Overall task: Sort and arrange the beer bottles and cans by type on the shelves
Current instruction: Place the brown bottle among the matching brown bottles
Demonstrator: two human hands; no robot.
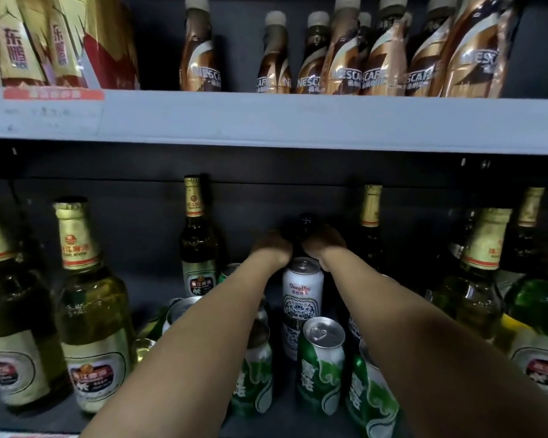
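Observation:
Both my arms reach deep into the lower shelf. My left hand point(272, 245) and my right hand point(324, 244) sit on either side of a dark bottle point(305, 227) at the back, fingers curled toward it; whether they grip it is hard to tell. Just in front stands a white ChongQing can point(302, 298). Green cans point(321, 365) stand at the shelf front between my forearms and beside them. Gold-necked green beer bottles stand at the left point(91, 311), behind the left arm point(197, 241) and at the right point(475, 279).
The grey upper shelf edge point(266, 121) hangs low over the bottle tops. Above it stand brown Nescafe bottles point(377, 58) and gold drink packs point(23, 42) at the left. A silver can point(184, 306) shows beside my left forearm.

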